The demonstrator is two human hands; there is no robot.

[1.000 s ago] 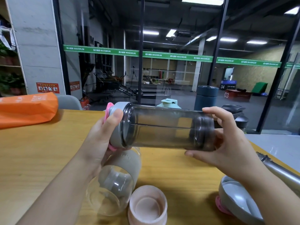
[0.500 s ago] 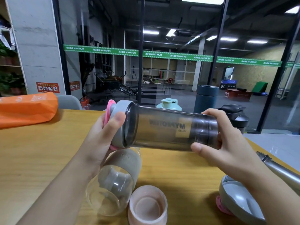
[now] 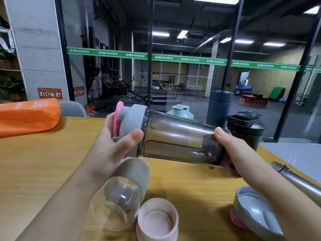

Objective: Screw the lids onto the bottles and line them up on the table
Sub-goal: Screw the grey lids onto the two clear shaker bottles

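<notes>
A person holds a smoky grey shaker bottle (image 3: 180,140) sideways in the air above a wooden table (image 3: 34,162), one hand at each end. The left hand (image 3: 111,145) wraps its fingers and thumb around the grey screw lid with a pink flip cap (image 3: 132,126), which sits on the bottle's mouth. The right hand (image 3: 231,152) curls around the bottle's base, thumb on top.

This looks like the step of tightening the lid onto this bottle. The next move probably calls for a further twist of the lid against the held base, or, if it is already snug, standing the bottle upright beyond the right hand, beside three capped bottles at the far table edge: a mint green bottle (image 3: 181,113), a dark blue flask (image 3: 219,106) and a black shaker (image 3: 246,129).

Just below the left hand lies a clear bottle with a grey sleeve (image 3: 121,193), on its side and open, with a pink lid (image 3: 158,220) touching or nearly touching it. Under the right forearm sits a second grey lid (image 3: 253,211), and beside it a steel bottle (image 3: 298,180) runs out of the frame.

Whether the lid's thread is fully seated cannot be told. The fingers of both hands are mostly hidden behind the bottle. An orange bag (image 3: 27,115) lies beyond the left hand, cut off by the left edge of the frame.
</notes>
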